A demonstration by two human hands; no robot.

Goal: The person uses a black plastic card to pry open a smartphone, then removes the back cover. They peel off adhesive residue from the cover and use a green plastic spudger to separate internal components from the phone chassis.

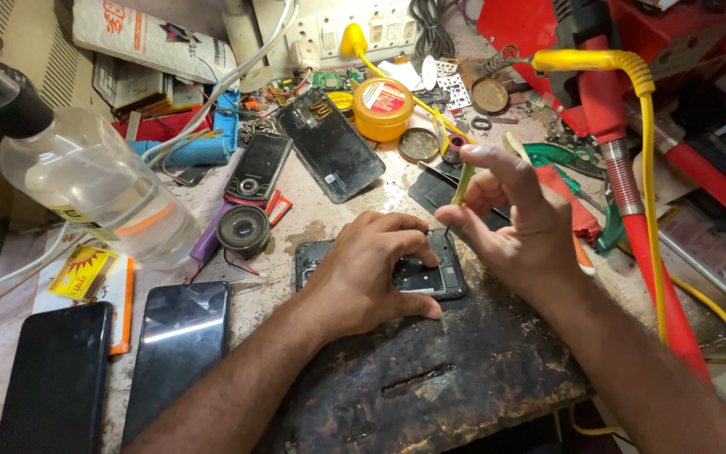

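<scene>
Under the left hand [371, 273]: opened black smartphone with back cover off, lying flat on dark, scorched and pitted work block [439, 370]; fingers spread and pressed down on the phone [430, 273] body, pinning it in place

Between thumb and forefinger of the right hand [510, 214]: slim yellow-green-handled screwdriver [462, 187], fingers pinched together on the handle, held near upright, metal tip down at the phone's upper edge just beyond the left fingertips

Progress, as judged: cover already removed, inner frame and black inner plate exposed; work at a fastener along the top edge apparently in hand; plate not yet lifted, deeper parts still covered

Condition of phone: dark rectangular shell, rounded corners, interior dull black, details partly hidden by the left fingers

Beyond the fingertips: round yellow tub of paste [382, 108], separate black phone back panel [331, 143]

Left of the left wrist: two dark glass-fronted smartphones [119, 353] face up, clear plastic bottle [98, 185] lying tilted

Right of the right hand: red soldering stand [615, 126] with yellow cable
</scene>
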